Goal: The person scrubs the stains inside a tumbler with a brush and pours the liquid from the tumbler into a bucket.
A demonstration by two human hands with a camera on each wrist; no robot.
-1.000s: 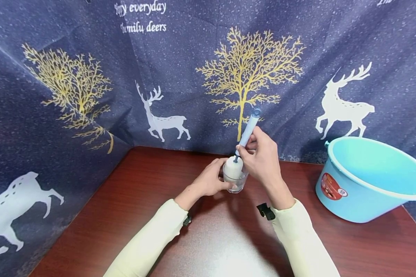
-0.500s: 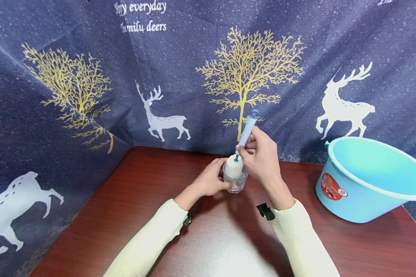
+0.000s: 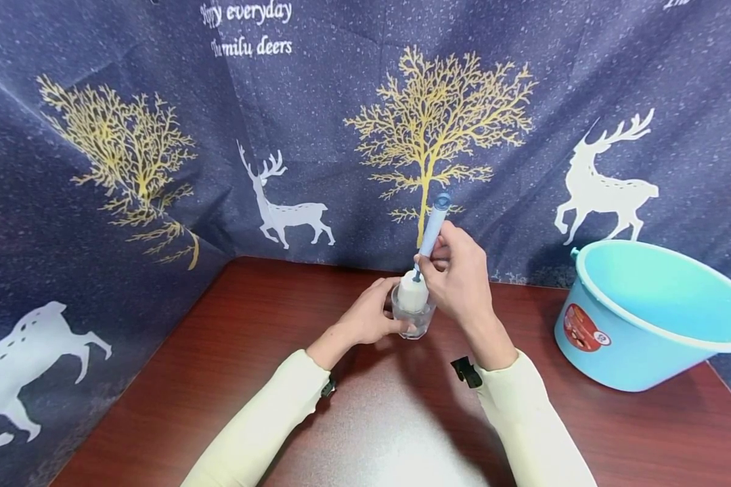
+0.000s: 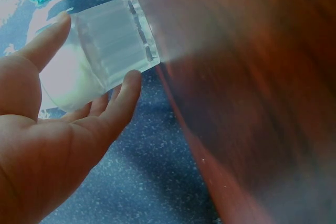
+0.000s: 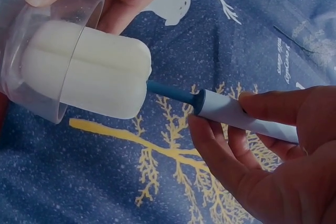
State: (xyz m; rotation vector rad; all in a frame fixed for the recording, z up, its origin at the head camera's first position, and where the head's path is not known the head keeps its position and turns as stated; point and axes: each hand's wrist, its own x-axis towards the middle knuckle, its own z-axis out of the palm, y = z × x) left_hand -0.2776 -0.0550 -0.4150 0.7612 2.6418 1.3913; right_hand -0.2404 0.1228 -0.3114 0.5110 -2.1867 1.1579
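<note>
My left hand (image 3: 369, 314) holds a clear cup (image 3: 417, 326) round its side, thumb and fingers on opposite walls; the cup (image 4: 113, 38) shows its ridged base in the left wrist view. In my right hand (image 3: 461, 274) is a sponge cup brush, pinched by its light-blue handle (image 3: 432, 233) between thumb and fingers. The white sponge head (image 5: 100, 72) sits partly inside the cup, its upper end standing out past the rim. A dark-blue neck (image 5: 173, 92) joins sponge and handle. The handle leans up to the right, with a ring at its top end.
A light-blue bucket (image 3: 615, 352) with a red label stands on the right of the reddish-brown wooden table (image 3: 231, 365). Dark-blue cloth (image 3: 317, 169) printed with deer and trees hangs behind and at the left. Black camera mounts (image 3: 466, 372) sit at the wrists.
The brush handle's top has tipped a little to the left and down, and the sponge has shifted slightly right and up in the cup. My left hand and the cup stay in place.
</note>
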